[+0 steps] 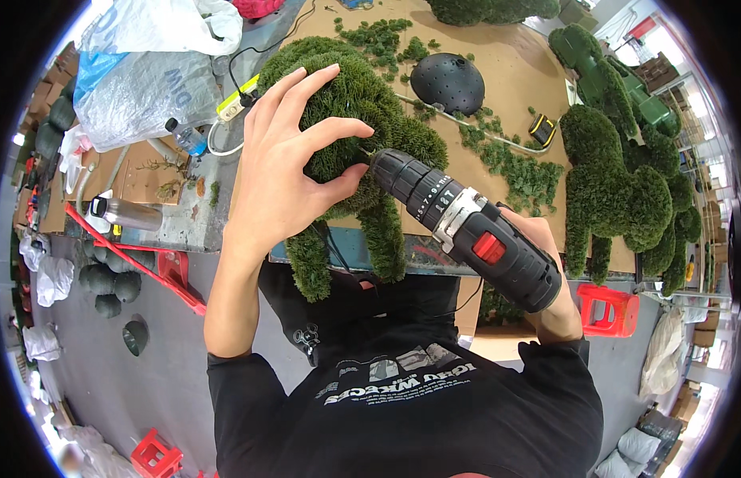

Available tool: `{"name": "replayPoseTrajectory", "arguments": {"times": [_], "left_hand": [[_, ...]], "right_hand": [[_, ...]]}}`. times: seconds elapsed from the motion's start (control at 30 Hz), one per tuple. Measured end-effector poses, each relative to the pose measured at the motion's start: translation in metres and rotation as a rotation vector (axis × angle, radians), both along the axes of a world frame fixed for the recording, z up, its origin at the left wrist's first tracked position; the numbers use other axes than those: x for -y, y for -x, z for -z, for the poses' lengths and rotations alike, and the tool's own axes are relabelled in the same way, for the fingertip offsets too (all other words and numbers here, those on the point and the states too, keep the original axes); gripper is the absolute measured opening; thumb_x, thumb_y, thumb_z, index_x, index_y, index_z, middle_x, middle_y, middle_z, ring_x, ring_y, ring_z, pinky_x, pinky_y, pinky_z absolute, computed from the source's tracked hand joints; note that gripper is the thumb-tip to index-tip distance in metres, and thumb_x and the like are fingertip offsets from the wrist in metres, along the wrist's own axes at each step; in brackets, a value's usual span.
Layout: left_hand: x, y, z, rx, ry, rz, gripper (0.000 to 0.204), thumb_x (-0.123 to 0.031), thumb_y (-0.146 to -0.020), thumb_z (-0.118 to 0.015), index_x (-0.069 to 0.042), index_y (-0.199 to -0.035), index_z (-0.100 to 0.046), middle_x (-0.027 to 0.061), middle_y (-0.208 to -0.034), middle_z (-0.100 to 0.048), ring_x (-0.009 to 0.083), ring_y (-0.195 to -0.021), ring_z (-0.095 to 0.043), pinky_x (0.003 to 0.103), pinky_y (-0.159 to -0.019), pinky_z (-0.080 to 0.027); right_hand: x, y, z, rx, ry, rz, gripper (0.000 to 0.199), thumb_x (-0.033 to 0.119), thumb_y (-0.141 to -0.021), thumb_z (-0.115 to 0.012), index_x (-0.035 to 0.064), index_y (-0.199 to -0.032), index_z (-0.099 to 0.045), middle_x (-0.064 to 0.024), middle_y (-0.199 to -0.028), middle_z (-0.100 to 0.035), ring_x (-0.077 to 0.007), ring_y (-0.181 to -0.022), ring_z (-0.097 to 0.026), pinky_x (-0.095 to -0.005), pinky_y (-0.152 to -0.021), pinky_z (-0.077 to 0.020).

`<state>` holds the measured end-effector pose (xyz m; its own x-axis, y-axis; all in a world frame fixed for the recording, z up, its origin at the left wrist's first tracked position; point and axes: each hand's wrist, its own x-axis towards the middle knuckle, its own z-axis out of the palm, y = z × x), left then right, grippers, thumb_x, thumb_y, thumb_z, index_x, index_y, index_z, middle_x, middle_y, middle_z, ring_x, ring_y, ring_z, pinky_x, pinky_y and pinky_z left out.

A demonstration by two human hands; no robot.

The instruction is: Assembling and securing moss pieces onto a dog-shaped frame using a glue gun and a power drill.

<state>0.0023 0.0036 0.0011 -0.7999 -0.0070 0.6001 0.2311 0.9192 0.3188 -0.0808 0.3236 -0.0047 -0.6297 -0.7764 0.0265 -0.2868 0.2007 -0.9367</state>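
A black-and-grey cordless drill (506, 259) with a red button is in my right hand (536, 233), whose fingers are mostly hidden behind the drill body. The drill's chuck points up and left, with its tip close against an animal-shaped figure covered in green artificial grass (358, 80). My left hand (279, 151) rests over the figure's left side with fingers spread. Its thumb and forefinger curve around the spot by the drill tip, with a gap between them. Two grassy legs of the figure hang over the table's near edge.
Scattered green tufts (530, 179), a black perforated dome (448, 84) and a yellow-and-black tape measure (542, 130) lie on the brown tabletop. More grassy figures (617, 183) stand at right. Plastic bags (159, 95), a power strip (236, 99) and a steel bottle (127, 213) are at left.
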Motion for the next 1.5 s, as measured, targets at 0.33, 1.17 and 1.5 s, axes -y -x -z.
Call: {"name": "replayPoseTrajectory", "arguments": {"times": [0.33, 1.17, 1.5], "left_hand": [[0.002, 0.001, 0.003, -0.026, 0.011, 0.004, 0.046, -0.008, -0.064, -0.087, -0.021, -0.107, -0.079, 0.0087, -0.154, -0.054, 0.0398, -0.144, -0.044, 0.052, -0.120, -0.033], [0.007, 0.000, 0.010, -0.105, 0.025, 0.022, 0.048, -0.011, -0.066, -0.085, -0.021, -0.112, -0.075, 0.0072, -0.148, -0.056, 0.0360, -0.139, -0.049, 0.051, -0.113, -0.040], [0.008, -0.001, 0.010, -0.099, 0.017, 0.036, 0.053, -0.011, -0.063, -0.086, -0.022, -0.114, -0.074, 0.0072, -0.149, -0.056, 0.0363, -0.140, -0.048, 0.051, -0.114, -0.040]], "right_hand": [[0.008, -0.004, -0.033, -0.072, -0.148, 0.005, 0.048, 0.028, -0.074, -0.078, -0.0038, -0.108, -0.065, -0.0182, -0.075, -0.062, -0.0338, -0.065, -0.055, -0.0376, -0.066, -0.0471], [0.031, -0.026, -0.090, -0.473, -0.451, -0.055, 0.044, 0.025, -0.066, -0.084, 0.0014, -0.099, -0.066, -0.0181, -0.071, -0.063, -0.0412, -0.067, -0.065, -0.0393, -0.066, -0.0530], [0.052, -0.021, -0.101, -0.502, -0.513, -0.080, 0.042, 0.022, -0.067, -0.080, -0.0012, -0.100, -0.068, -0.0220, -0.071, -0.064, -0.0432, -0.069, -0.066, -0.0417, -0.065, -0.0527]]}}
